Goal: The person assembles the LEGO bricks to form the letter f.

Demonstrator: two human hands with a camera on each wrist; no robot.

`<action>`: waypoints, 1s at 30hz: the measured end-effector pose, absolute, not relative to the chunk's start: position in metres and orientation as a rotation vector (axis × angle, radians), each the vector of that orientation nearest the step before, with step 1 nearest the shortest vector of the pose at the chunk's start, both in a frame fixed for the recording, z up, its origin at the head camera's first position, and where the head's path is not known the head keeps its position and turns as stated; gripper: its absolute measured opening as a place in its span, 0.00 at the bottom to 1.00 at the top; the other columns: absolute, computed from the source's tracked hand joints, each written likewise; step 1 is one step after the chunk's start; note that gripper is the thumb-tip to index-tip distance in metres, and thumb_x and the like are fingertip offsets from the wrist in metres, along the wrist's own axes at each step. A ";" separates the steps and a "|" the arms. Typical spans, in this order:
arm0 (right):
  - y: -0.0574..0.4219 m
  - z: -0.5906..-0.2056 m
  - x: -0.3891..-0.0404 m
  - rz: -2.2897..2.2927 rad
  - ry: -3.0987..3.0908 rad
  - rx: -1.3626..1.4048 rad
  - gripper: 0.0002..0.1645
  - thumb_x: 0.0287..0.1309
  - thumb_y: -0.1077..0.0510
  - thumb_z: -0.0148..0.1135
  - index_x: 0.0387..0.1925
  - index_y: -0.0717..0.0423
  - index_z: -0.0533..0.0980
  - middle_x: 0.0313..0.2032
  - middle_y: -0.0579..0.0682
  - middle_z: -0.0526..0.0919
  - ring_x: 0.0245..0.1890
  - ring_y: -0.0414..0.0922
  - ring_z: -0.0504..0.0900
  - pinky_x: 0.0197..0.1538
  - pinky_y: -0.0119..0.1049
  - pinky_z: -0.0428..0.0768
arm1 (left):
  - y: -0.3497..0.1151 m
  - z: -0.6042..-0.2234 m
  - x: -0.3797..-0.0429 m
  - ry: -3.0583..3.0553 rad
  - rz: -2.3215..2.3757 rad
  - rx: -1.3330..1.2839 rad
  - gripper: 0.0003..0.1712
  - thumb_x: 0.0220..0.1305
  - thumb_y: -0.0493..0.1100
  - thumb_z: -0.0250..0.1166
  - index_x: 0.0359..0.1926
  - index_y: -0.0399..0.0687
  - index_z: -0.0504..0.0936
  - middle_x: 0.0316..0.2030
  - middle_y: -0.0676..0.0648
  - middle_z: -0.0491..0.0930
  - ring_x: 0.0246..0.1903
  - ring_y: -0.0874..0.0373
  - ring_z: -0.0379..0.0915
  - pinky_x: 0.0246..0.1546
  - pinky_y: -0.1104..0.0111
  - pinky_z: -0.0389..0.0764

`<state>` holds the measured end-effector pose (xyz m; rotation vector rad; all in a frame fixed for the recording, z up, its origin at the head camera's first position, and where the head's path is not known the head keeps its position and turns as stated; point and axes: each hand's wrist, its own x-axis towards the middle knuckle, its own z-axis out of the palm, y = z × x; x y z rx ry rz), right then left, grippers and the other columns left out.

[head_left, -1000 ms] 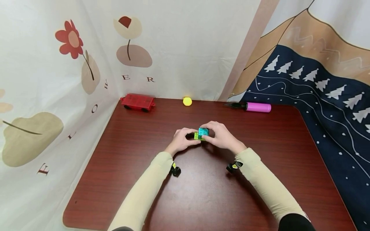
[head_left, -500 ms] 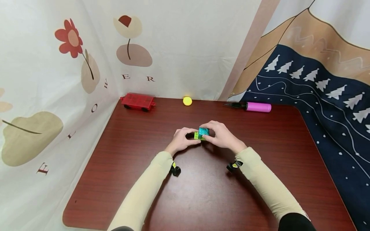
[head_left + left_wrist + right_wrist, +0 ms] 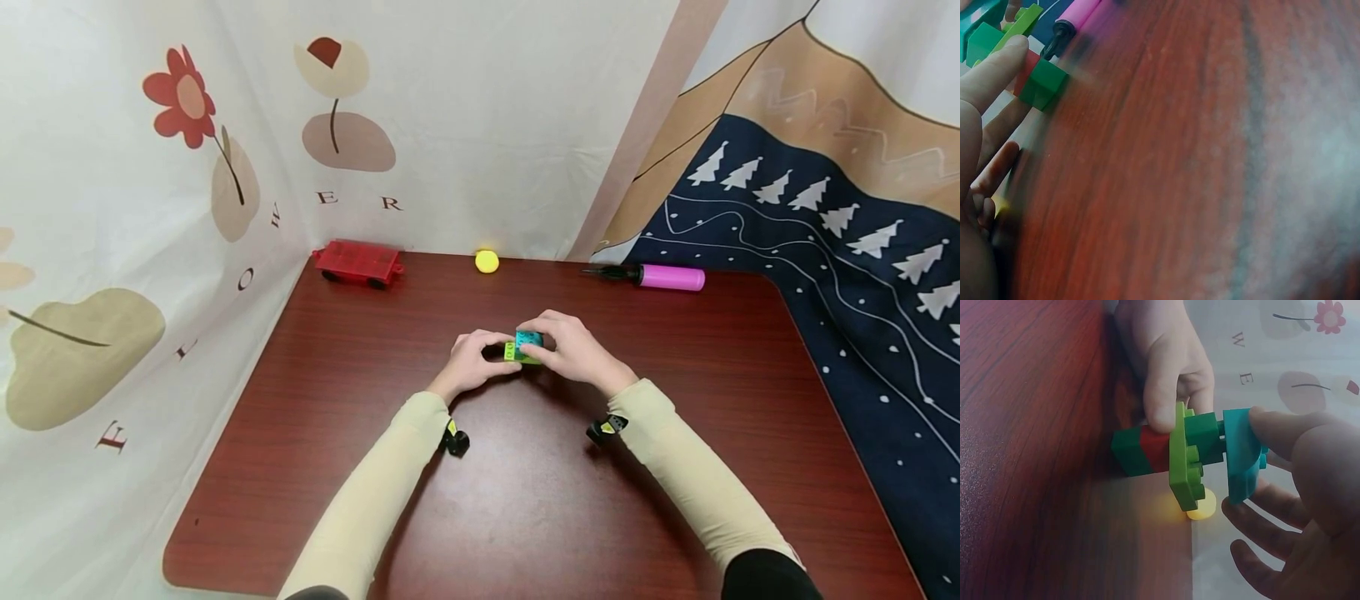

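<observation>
A small tower of toy building bricks stands near the middle of the table. From its foot up, the right wrist view shows a dark green brick (image 3: pixel 1129 453), a red brick (image 3: pixel 1159 453), a lime green plate (image 3: pixel 1179 469) and another green brick (image 3: pixel 1202 437). My left hand (image 3: pixel 472 363) grips the tower from the left, its thumb at the red brick and plate. Above, my right hand (image 3: pixel 573 352) pinches a curved teal brick (image 3: pixel 1239 450) between thumb and fingers. Studs of the upper green brick show in a narrow gap below the teal brick.
Along the back edge of the brown table (image 3: pixel 480 500) lie a red toy wagon (image 3: pixel 358 262), a yellow ball (image 3: pixel 487 262) and a pink hand pump (image 3: pixel 671 277) with a black nozzle. Printed cloth hangs behind and at both sides.
My right hand has shifted very slightly, and the teal brick in it has tilted a little over the tower. My left hand keeps its grip in the same place.
</observation>
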<state>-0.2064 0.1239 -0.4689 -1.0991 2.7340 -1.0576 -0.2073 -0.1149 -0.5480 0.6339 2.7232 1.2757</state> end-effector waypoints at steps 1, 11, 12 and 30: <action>0.124 -0.468 -0.206 -1.058 2.735 -1.095 0.20 0.69 0.52 0.71 0.58 0.56 0.84 0.46 0.50 0.83 0.40 0.44 0.79 0.42 0.41 0.82 | -0.115 -0.548 -0.207 2.724 1.274 0.634 0.30 0.61 0.57 0.78 0.62 0.54 0.86 0.57 0.52 0.86 0.60 0.53 0.76 0.71 0.48 0.59; 0.120 -0.465 -0.206 -0.986 2.763 -1.054 0.20 0.68 0.52 0.71 0.56 0.56 0.85 0.45 0.50 0.83 0.38 0.45 0.79 0.40 0.40 0.81 | -0.114 -0.546 -0.207 2.725 1.272 0.632 0.30 0.61 0.57 0.79 0.62 0.54 0.86 0.57 0.52 0.86 0.60 0.53 0.76 0.71 0.49 0.59; 0.119 -0.464 -0.206 -0.974 2.766 -1.054 0.19 0.68 0.51 0.72 0.56 0.55 0.85 0.45 0.50 0.83 0.37 0.45 0.78 0.39 0.40 0.81 | -0.114 -0.546 -0.206 2.722 1.275 0.632 0.30 0.61 0.57 0.79 0.62 0.53 0.86 0.57 0.51 0.86 0.60 0.53 0.76 0.71 0.49 0.59; 0.118 -0.470 -0.204 -0.971 2.783 -0.994 0.20 0.68 0.48 0.71 0.57 0.50 0.85 0.44 0.47 0.81 0.35 0.44 0.77 0.38 0.39 0.79 | -0.116 -0.549 -0.206 2.720 1.297 0.634 0.30 0.61 0.57 0.79 0.62 0.54 0.86 0.57 0.52 0.86 0.60 0.53 0.76 0.70 0.49 0.59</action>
